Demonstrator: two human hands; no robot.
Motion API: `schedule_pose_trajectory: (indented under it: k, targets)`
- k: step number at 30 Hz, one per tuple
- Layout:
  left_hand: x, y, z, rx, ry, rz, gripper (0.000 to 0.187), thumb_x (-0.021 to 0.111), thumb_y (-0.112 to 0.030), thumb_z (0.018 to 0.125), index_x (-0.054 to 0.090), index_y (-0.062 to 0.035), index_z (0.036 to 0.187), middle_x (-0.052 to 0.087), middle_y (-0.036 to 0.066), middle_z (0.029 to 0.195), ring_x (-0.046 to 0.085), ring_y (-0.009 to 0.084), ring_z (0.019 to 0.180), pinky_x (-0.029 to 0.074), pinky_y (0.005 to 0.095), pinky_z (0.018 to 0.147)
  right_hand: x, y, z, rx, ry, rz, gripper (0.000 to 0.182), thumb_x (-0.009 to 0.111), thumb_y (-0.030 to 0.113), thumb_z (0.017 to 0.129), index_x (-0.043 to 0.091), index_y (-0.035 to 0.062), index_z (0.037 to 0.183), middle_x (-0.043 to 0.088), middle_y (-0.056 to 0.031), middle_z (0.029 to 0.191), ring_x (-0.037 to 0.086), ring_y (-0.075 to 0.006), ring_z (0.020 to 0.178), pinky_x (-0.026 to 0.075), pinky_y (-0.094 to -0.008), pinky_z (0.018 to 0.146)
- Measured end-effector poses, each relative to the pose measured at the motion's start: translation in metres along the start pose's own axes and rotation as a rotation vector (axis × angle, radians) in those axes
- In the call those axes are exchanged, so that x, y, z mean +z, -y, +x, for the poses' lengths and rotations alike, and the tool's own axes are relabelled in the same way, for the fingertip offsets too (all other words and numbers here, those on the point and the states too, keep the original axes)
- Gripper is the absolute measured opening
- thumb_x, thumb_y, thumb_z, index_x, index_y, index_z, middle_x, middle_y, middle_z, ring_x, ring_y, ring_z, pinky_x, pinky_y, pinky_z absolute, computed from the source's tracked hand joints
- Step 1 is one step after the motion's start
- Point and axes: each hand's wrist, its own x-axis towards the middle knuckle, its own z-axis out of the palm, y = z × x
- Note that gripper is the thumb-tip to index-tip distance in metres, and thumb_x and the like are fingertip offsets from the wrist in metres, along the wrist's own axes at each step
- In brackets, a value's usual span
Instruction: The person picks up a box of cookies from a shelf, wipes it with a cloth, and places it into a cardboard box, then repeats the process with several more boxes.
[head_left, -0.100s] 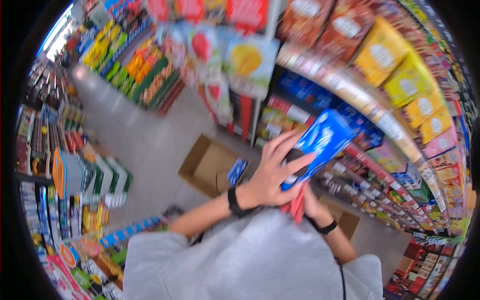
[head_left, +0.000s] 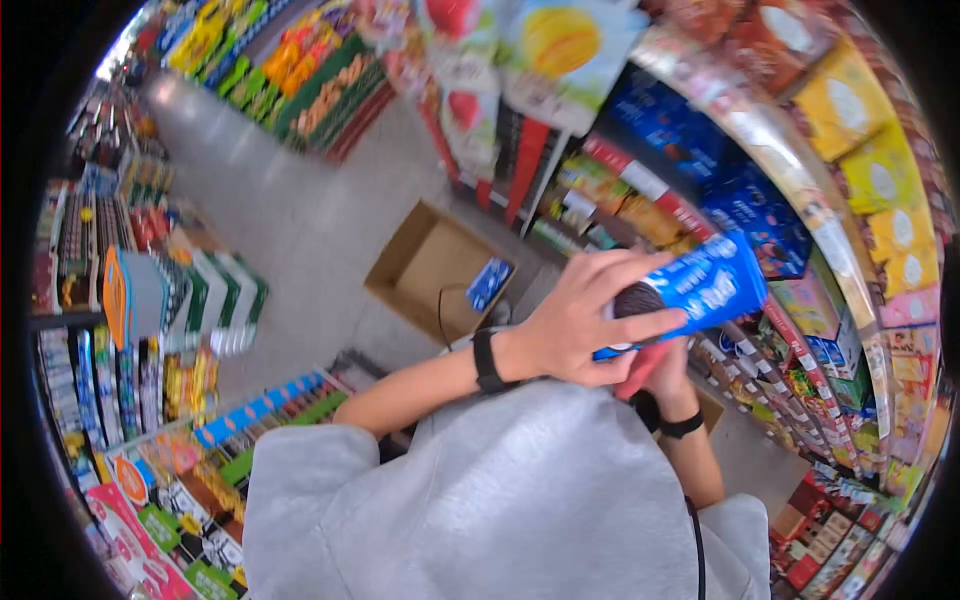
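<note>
My left hand (head_left: 575, 315) is closed on a blue packet of cookies (head_left: 705, 285), its fingers spread along the near end. A dark cookie is printed on the pack, which tilts up to the right in front of the shelves. Just below it, my right hand (head_left: 665, 372) is curled around a soft-looking pinkish-red item (head_left: 640, 368), possibly a cloth. The packet and my left hand hide part of that hand. Both wrists wear black bands.
An open cardboard box (head_left: 425, 262) on the floor holds a small blue-and-white pack (head_left: 488, 283). Shelves of snacks (head_left: 760, 215) curve along the right. Hanging fruit-print bags (head_left: 555, 50) are at the top. A box of produce (head_left: 335, 95) stands across the aisle.
The cookie packet and both hands have shifted right in view, and the packet has turned to lie flatter. The shelves and the floor box have shifted as the view moved.
</note>
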Motion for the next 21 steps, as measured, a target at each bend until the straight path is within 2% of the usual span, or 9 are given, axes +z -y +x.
schedule_pose_trajectory:
  k: [4, 7, 10, 11, 12, 14, 17, 20, 21]
  targets:
    - [-0.021, 0.006, -0.051, -0.174, -0.031, -0.086, 0.072, 0.073, -0.017, 0.066, 0.056, -0.0281, 0.136, 0.046, 0.020, 0.144, 0.055, 0.0404, 0.114, 0.046, 0.0492, 0.093, 0.073, 0.001, 0.056, -0.317, -0.123, 0.091, 0.080, 0.031, 0.058, 0.097, 0.023, 0.0040, 0.155, 0.045, -0.0179, 0.148, 0.049, -0.0312, 0.134, 0.043, -0.0435, 0.111]
    - [-0.035, 0.026, -0.089, -0.338, -0.051, -0.106, 0.075, 0.076, -0.022, 0.069, 0.052, -0.0255, 0.140, 0.047, 0.020, 0.142, 0.059, 0.0402, 0.109, 0.052, 0.0455, 0.087, 0.059, -0.038, 0.084, -0.120, -0.068, 0.177, 0.071, 0.025, 0.055, 0.101, 0.031, 0.0046, 0.151, 0.047, -0.0161, 0.146, 0.053, -0.0298, 0.129, 0.042, -0.0432, 0.110]
    - [-0.044, 0.045, -0.155, -0.836, 0.031, -0.335, 0.074, 0.075, -0.026, 0.073, 0.049, -0.0227, 0.143, 0.048, 0.020, 0.140, 0.061, 0.0381, 0.109, 0.053, 0.0425, 0.087, 0.014, -0.119, 0.096, 0.271, -0.504, -0.004, 0.063, 0.022, 0.053, 0.106, 0.040, 0.0058, 0.145, 0.053, -0.0124, 0.139, 0.056, -0.0253, 0.121, 0.043, -0.0405, 0.107]
    - [-0.056, 0.055, -0.173, -1.023, 0.102, -0.499, 0.072, 0.074, -0.028, 0.078, 0.047, -0.0189, 0.144, 0.048, 0.019, 0.140, 0.062, 0.0361, 0.110, 0.053, 0.0402, 0.090, -0.013, -0.151, 0.097, 0.323, -0.464, -0.269, 0.061, 0.025, 0.052, 0.107, 0.044, 0.0060, 0.143, 0.056, -0.0101, 0.134, 0.056, -0.0220, 0.118, 0.042, -0.0369, 0.106]
    - [-0.057, 0.067, -0.201, -1.047, 0.116, -0.409, 0.073, 0.074, -0.027, 0.078, 0.046, -0.0185, 0.145, 0.048, 0.019, 0.140, 0.062, 0.0363, 0.111, 0.053, 0.0403, 0.090, 0.000, -0.155, 0.109, 0.321, -0.351, -0.659, 0.053, 0.041, 0.043, 0.106, 0.046, 0.0027, 0.140, 0.058, -0.0103, 0.129, 0.056, -0.0200, 0.117, 0.042, -0.0345, 0.104]
    - [-0.048, 0.087, -0.274, -1.095, 0.182, -0.246, 0.074, 0.074, -0.025, 0.079, 0.044, -0.0176, 0.146, 0.049, 0.018, 0.140, 0.061, 0.0368, 0.114, 0.053, 0.0404, 0.091, -0.001, -0.192, 0.130, 0.273, -0.109, -0.860, 0.050, 0.056, 0.029, 0.100, 0.044, 0.0015, 0.140, 0.061, -0.0109, 0.124, 0.059, -0.0201, 0.113, 0.045, -0.0339, 0.098]
    - [-0.046, 0.133, -0.382, -1.218, 0.126, -0.175, 0.074, 0.071, -0.018, 0.081, 0.039, -0.0199, 0.149, 0.049, 0.017, 0.138, 0.059, 0.0365, 0.115, 0.054, 0.0414, 0.090, -0.027, -0.244, 0.146, 0.516, 0.037, -1.110, 0.053, 0.064, 0.017, 0.094, 0.044, 0.0032, 0.141, 0.064, -0.0114, 0.115, 0.064, -0.0206, 0.101, 0.051, -0.0341, 0.089]
    - [-0.031, 0.199, -0.494, -1.373, -0.013, -0.156, 0.076, 0.070, -0.006, 0.081, 0.039, -0.0187, 0.150, 0.048, 0.020, 0.140, 0.047, 0.0387, 0.130, 0.043, 0.0424, 0.106, -0.071, -0.302, 0.130, 0.692, -0.072, -1.020, 0.051, 0.062, 0.014, 0.095, 0.044, 0.0058, 0.142, 0.066, -0.0119, 0.112, 0.067, -0.0211, 0.093, 0.054, -0.0323, 0.081]
    - [-0.028, 0.226, -0.525, -1.359, -0.084, -0.148, 0.079, 0.068, -0.002, 0.081, 0.036, -0.0182, 0.152, 0.046, 0.022, 0.140, 0.045, 0.0405, 0.131, 0.040, 0.0422, 0.109, -0.064, -0.305, 0.136, 0.893, -0.208, -0.823, 0.051, 0.061, 0.014, 0.095, 0.043, 0.0056, 0.142, 0.066, -0.0125, 0.114, 0.068, -0.0199, 0.092, 0.055, -0.0305, 0.079]
